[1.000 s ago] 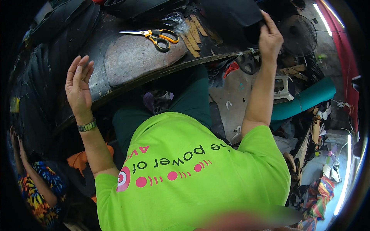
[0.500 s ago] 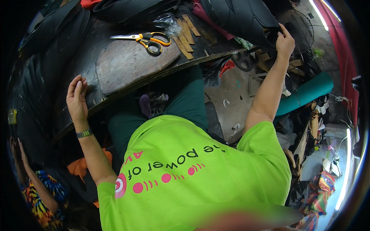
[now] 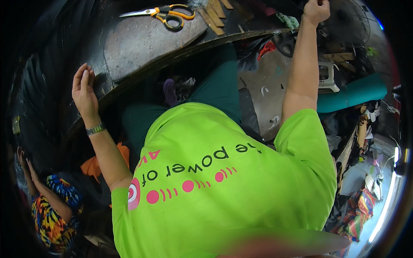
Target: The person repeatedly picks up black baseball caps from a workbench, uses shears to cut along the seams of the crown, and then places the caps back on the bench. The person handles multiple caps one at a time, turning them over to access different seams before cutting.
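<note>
One worktop [image 3: 247,23] carries one stone slab [image 3: 150,49], right of my left hand [image 3: 84,92], which my feed shows loosely curled, released. My right hand [image 3: 317,12] has bent fingers; I cannot tell its grip. One pair of scissors [image 3: 161,14] lies partly on the slab, between both hands.

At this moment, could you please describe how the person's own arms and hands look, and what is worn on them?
Short, bright lime-green sleeves end near the elbows, leaving the forearms bare. The left hand and right hand are gloveless. A metallic linked band, perhaps a watch strap, circles the left wrist only.
</note>
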